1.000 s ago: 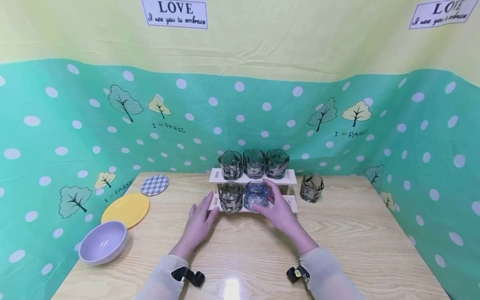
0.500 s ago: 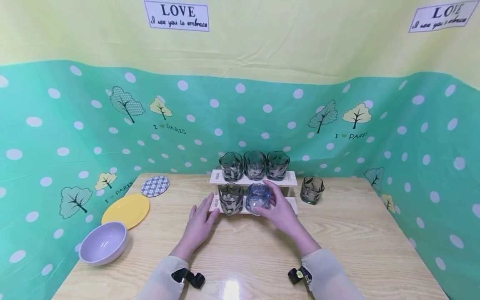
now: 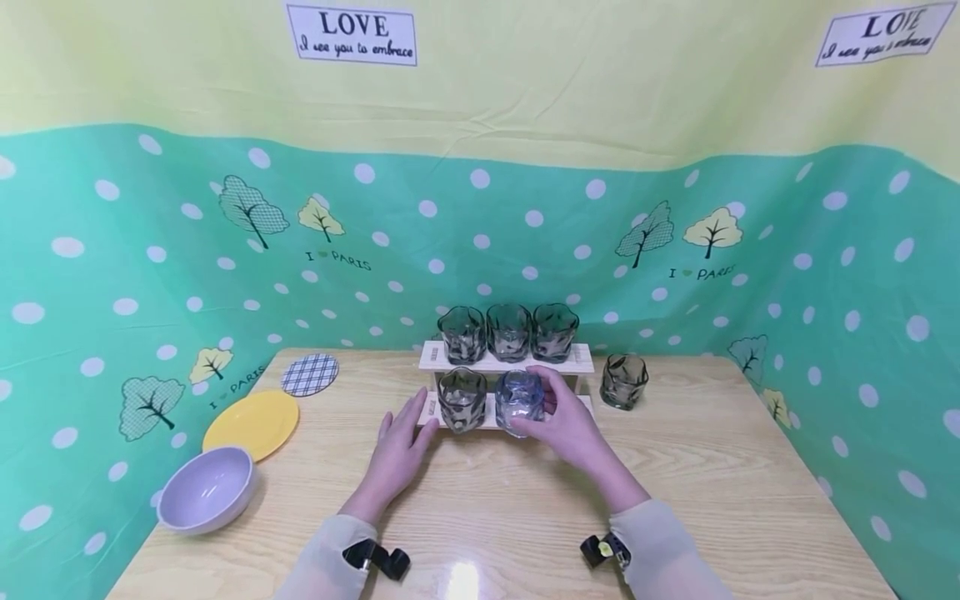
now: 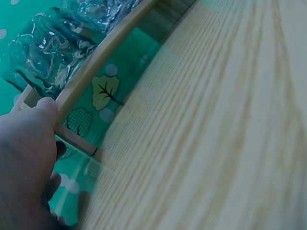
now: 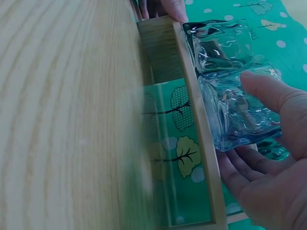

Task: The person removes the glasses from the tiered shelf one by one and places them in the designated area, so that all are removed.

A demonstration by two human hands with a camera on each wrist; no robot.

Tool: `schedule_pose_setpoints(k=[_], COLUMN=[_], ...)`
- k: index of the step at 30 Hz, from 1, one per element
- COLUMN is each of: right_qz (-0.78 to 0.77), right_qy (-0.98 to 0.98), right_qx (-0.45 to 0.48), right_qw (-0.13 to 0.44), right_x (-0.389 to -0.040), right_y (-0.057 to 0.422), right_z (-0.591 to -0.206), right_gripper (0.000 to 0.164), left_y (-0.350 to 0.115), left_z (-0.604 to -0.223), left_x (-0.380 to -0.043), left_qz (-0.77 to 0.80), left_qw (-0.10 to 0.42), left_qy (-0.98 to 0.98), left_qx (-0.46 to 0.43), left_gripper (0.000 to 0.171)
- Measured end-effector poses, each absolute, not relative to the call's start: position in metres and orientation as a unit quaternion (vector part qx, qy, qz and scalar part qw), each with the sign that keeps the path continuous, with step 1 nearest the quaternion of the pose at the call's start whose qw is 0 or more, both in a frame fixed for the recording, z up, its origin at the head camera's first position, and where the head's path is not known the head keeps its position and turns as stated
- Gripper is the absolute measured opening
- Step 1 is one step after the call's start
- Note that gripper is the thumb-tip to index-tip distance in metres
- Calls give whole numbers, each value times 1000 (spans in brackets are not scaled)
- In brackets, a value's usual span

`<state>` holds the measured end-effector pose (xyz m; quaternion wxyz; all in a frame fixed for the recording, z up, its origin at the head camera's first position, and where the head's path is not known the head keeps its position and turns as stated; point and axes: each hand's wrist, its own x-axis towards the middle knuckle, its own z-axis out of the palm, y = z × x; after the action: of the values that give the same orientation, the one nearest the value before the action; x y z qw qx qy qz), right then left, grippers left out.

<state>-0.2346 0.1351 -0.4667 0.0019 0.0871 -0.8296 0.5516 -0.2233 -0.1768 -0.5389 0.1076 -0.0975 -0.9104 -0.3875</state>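
Note:
My right hand (image 3: 566, 423) grips a blue glass tumbler (image 3: 517, 402) on the lower shelf of a small two-tier wooden rack (image 3: 495, 363). In the right wrist view its thumb lies along one side of the blue tumbler (image 5: 242, 108), with the other fingers at the opposite side. Just left of it on that shelf stands a grey glass tumbler (image 3: 462, 400). My left hand (image 3: 400, 446) lies at the rack's left end, fingers extended. In the left wrist view the thumb touches the corner of the rack's board (image 4: 76, 93); the other fingers are partly hidden.
Three grey tumblers (image 3: 509, 333) line the upper shelf. Another grey tumbler (image 3: 623, 382) stands on the table right of the rack. At left are a lilac bowl (image 3: 206, 492), a yellow plate (image 3: 251, 423) and a checked round mat (image 3: 310, 373). A patterned cloth (image 3: 480, 208) hangs behind.
The blue tumbler has shifted a little to the right and nearer along the lower shelf with my right hand, widening its gap from the grey one. My left hand has stayed in place.

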Motion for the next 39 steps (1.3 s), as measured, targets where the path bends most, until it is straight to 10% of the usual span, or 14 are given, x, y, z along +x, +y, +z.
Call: schedule_pose_setpoints(k=[39], right_qz=[489], right_qy=[-867], right_qx=[94], right_qw=[9], right_x=[-218], right_y=[229], right_z=[-385], right_gripper=[99], left_y=[-176], left_z=[-536], left_x=[-225], left_qz=[-384], left_qw=[100], left_qy=[-913], left_qx=[-99], left_gripper=[67])
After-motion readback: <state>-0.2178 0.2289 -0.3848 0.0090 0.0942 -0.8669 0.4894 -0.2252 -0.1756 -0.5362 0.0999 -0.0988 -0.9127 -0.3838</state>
